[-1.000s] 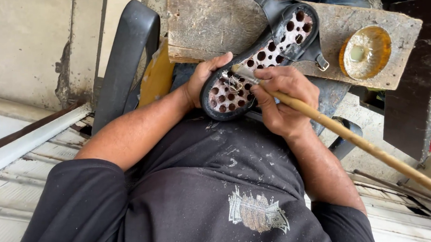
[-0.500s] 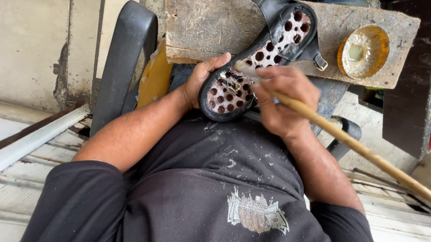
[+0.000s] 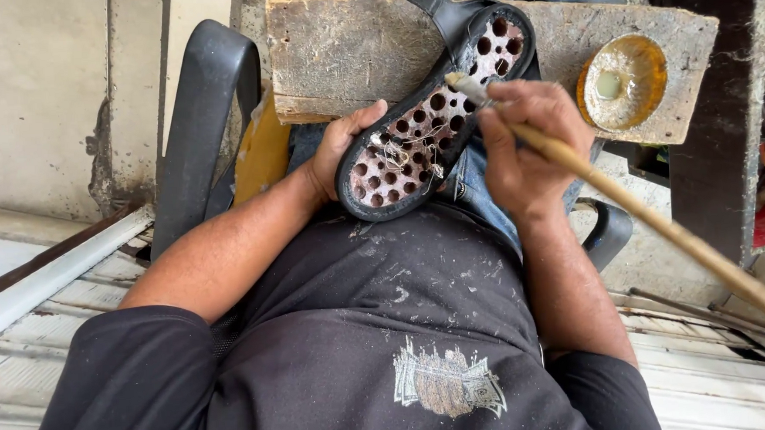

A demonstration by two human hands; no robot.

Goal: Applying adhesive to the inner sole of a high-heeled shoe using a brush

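My left hand (image 3: 337, 147) grips the near end of a black shoe sole (image 3: 430, 116) that lies upside-up on my lap and against a wooden board (image 3: 348, 51). The sole's inner face is pinkish with many round holes, and thin strands of glue stretch across it. My right hand (image 3: 527, 142) holds a long wooden-handled brush (image 3: 626, 206); its bristle tip touches the sole near the far half. A black strap runs off the sole's far end.
A round tin of amber glue (image 3: 622, 82) sits on the right part of the board. Black chair armrests stand at left (image 3: 203, 120) and right (image 3: 606, 229). A dark post (image 3: 713, 119) rises at right. Tiled wall lies at left, slatted flooring below.
The brush tip has travelled from the sole's near end up toward its far half. The left hand keeps its hold on the sole.
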